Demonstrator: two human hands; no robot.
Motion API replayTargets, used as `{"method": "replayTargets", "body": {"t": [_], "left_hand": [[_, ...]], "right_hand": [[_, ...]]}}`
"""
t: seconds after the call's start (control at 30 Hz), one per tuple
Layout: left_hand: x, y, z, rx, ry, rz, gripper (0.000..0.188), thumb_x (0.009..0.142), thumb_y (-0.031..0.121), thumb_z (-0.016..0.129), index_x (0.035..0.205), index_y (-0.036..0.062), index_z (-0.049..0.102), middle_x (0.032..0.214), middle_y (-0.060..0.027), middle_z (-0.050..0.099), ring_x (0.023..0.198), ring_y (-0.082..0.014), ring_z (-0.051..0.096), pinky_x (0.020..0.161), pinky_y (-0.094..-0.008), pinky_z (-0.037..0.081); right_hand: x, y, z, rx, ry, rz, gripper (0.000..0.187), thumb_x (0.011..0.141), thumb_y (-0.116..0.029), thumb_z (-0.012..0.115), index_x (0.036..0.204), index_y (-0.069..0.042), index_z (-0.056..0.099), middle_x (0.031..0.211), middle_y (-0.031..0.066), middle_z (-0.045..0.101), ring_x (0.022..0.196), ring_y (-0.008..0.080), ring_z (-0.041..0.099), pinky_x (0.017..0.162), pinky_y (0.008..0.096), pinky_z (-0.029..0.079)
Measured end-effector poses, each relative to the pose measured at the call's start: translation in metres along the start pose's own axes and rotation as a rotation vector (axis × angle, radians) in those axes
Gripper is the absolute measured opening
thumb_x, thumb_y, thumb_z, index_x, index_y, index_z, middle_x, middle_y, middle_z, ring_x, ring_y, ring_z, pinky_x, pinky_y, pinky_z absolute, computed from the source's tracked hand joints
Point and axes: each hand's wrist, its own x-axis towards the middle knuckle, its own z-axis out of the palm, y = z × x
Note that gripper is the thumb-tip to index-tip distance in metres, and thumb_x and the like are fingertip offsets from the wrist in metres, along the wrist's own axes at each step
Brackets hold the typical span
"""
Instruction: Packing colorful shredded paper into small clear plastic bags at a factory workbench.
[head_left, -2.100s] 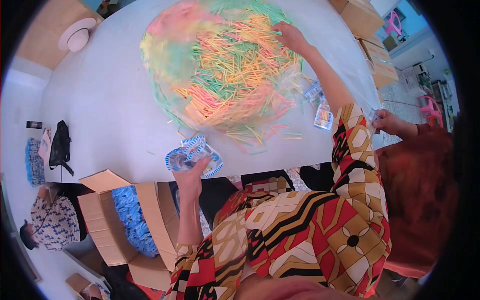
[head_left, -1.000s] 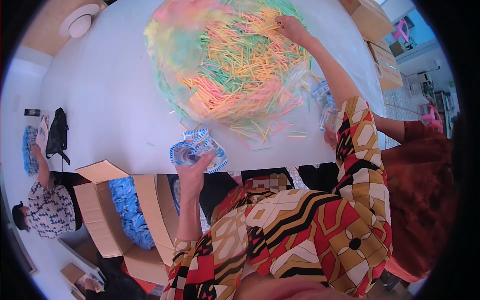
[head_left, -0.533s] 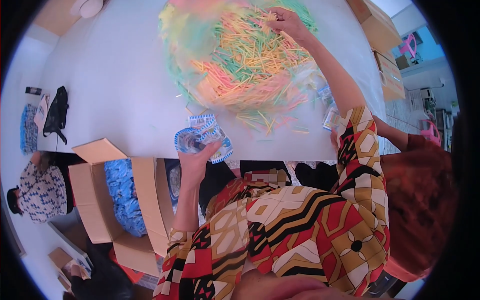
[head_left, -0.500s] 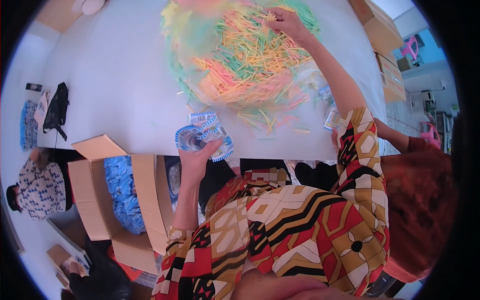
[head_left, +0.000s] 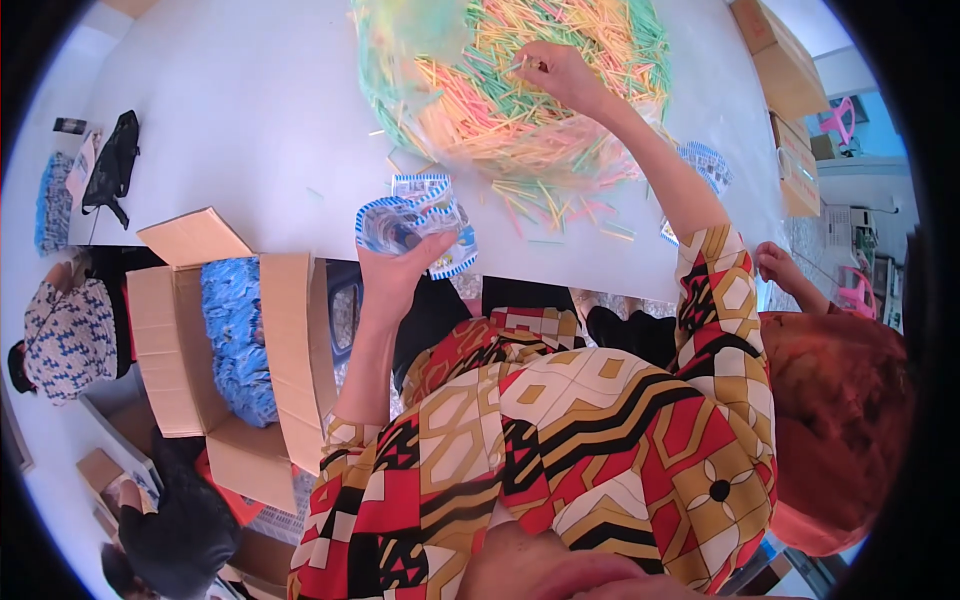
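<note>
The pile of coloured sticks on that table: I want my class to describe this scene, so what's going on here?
A person's left hand holds clear packaging with blue-striped edges near the edge of the table. Their right hand is curled over the pile of coloured sticks; whether it grasps any is hard to tell. To the left, an open cardboard box holds blue packages. Another person's hand shows at the right.
</note>
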Motion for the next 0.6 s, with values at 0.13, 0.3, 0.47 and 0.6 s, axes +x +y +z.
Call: {"method": "replayTargets", "body": {"t": [0.13, 0.3, 0.47, 0.6], "left_hand": [[0.005, -0.004, -0.004, 0.028, 0.027, 0.009, 0.035, 0.069, -0.003, 0.073, 0.101, -0.0035, 0.059, 0.092, -0.0076, 0.064, 0.082, -0.0128, 0.061, 0.076, -0.0280, 0.050], [0.002, 0.002, -0.007, 0.048, 0.111, 0.037, 0.029, 0.069, -0.001, 0.075, 0.095, -0.0029, 0.062, 0.088, -0.0066, 0.065, 0.078, -0.0099, 0.061, 0.072, -0.0249, 0.049], [0.002, 0.001, -0.005, 0.051, 0.071, 0.078, 0.025, 0.071, 0.000, 0.074, 0.093, -0.0028, 0.063, 0.085, -0.0054, 0.066, 0.075, -0.0084, 0.060, 0.068, -0.0234, 0.050], [-0.003, 0.004, -0.007, 0.095, 0.056, 0.081, 0.031, 0.070, -0.005, 0.072, 0.098, -0.0019, 0.059, 0.089, -0.0075, 0.064, 0.080, -0.0119, 0.062, 0.072, -0.0257, 0.051]], "right_hand": [[-0.001, -0.020, -0.010, -0.027, -0.020, 0.131, 0.018, 0.083, -0.021, 0.064, 0.092, -0.006, 0.063, 0.060, -0.0010, 0.049, 0.055, 0.0062, 0.042, 0.051, 0.0238, 0.035], [-0.026, -0.086, 0.009, 0.292, -0.083, 0.263, 0.020, 0.084, -0.019, 0.062, 0.099, -0.006, 0.063, 0.066, -0.0004, 0.056, 0.062, 0.0050, 0.051, 0.055, 0.0213, 0.040], [-0.090, -0.108, 0.071, 0.340, -0.191, 0.031, 0.015, 0.080, -0.004, 0.062, 0.095, -0.004, 0.061, 0.083, 0.0026, 0.061, 0.068, 0.0085, 0.056, 0.059, 0.0230, 0.044], [-0.112, -0.093, 0.095, 0.214, -0.162, -0.073, 0.015, 0.080, -0.003, 0.062, 0.096, -0.003, 0.061, 0.083, 0.0034, 0.061, 0.069, 0.0082, 0.056, 0.061, 0.0230, 0.045]]}}
